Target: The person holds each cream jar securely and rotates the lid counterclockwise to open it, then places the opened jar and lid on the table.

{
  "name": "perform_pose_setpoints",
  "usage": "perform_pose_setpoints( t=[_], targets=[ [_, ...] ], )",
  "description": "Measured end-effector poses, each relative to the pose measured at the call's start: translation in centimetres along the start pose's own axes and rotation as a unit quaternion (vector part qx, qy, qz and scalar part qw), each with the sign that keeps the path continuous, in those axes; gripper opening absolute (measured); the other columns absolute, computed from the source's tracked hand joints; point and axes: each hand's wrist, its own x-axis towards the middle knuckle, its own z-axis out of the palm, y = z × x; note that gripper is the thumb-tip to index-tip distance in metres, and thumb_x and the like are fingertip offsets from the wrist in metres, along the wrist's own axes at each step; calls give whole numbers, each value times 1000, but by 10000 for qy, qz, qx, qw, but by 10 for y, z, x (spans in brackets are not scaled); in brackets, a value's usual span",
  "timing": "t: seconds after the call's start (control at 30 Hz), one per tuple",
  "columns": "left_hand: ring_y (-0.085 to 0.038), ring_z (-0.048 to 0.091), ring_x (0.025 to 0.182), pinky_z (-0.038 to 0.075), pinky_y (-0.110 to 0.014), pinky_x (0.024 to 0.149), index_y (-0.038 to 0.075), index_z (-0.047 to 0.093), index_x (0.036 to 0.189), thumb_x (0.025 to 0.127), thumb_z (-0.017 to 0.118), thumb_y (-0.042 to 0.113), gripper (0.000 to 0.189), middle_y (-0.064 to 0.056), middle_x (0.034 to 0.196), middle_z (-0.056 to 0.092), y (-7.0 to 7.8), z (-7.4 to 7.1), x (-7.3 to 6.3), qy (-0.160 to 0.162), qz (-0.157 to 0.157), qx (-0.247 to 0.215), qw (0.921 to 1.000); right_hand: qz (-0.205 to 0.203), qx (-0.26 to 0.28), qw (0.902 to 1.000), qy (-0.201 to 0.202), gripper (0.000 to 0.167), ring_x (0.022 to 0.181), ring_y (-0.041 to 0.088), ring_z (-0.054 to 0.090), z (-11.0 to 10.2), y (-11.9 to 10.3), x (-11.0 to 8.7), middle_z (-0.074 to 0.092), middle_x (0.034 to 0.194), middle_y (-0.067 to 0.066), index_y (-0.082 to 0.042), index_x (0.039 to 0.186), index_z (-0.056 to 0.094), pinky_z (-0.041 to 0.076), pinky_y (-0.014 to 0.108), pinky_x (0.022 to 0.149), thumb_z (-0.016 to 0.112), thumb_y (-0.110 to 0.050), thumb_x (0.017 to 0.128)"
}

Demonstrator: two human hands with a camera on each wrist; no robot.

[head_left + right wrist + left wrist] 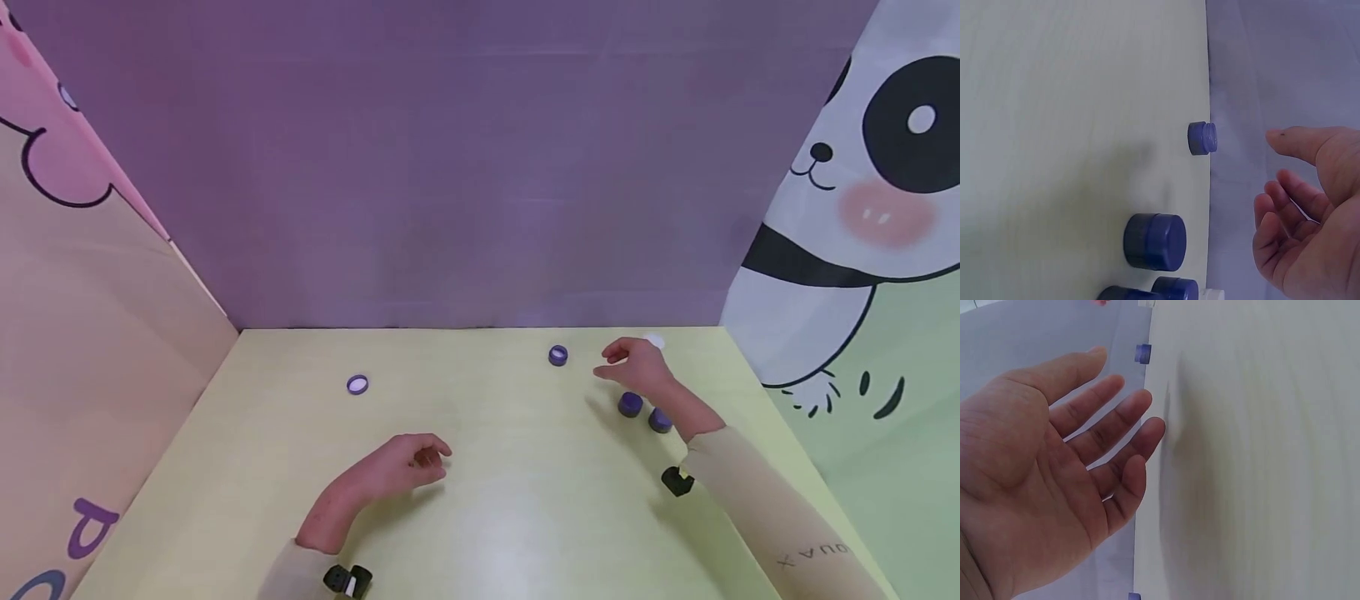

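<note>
Your left hand point(397, 465) hung left of the open jar point(558, 356), nearer you, fingers loosely bent and apart. The cap point(357, 384) lay well left of that jar. Your right hand point(637, 367) hovered to its right, thumb apart from loosely bent fingers. Right of the open jar and nearer you stood a closed jar point(630, 405), then a second jar point(660, 420).

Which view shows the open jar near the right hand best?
The right wrist view: the open jar appears largest there, side-on, its neck visible. The head view shows it small, from above; the left wrist view has it small, near the top.
</note>
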Motion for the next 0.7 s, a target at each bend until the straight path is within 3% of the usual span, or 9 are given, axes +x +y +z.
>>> perform_pose_setpoints(
  t=[0.33, 0.53, 0.7],
  targets=[
    [-18, 56, 94, 49, -32, 78, 9, 63, 118, 97, 62, 26, 27, 2, 99, 61, -6, 0, -1, 190, 112, 14, 9998, 56, 230, 9997, 116, 38, 97, 32, 58, 5, 13, -18, 64, 104, 17, 4, 108, 63, 49, 43, 82, 77, -21, 84],
    [-17, 56, 91, 50, -30, 75, 8, 64, 118, 96, 63, 26, 28, 3, 97, 61, -7, 5, 1, 41, 128, -15, 9999, 158, 41, 9996, 219, 40, 93, 29, 59, 10, 32, -30, 64, 101, 13, 4, 107, 64, 50, 39, 77, 77, -25, 84],
    [-17, 56, 93, 50, -30, 77, 9, 64, 118, 97, 62, 27, 28, 4, 98, 61, -5, 4, 0, 113, 144, -11, 9998, 36, -253, 9991, 349, 39, 92, 29, 59, 10, 35, -36, 64, 100, 14, 4, 106, 64, 49, 40, 77, 76, -26, 84]
  ],
)
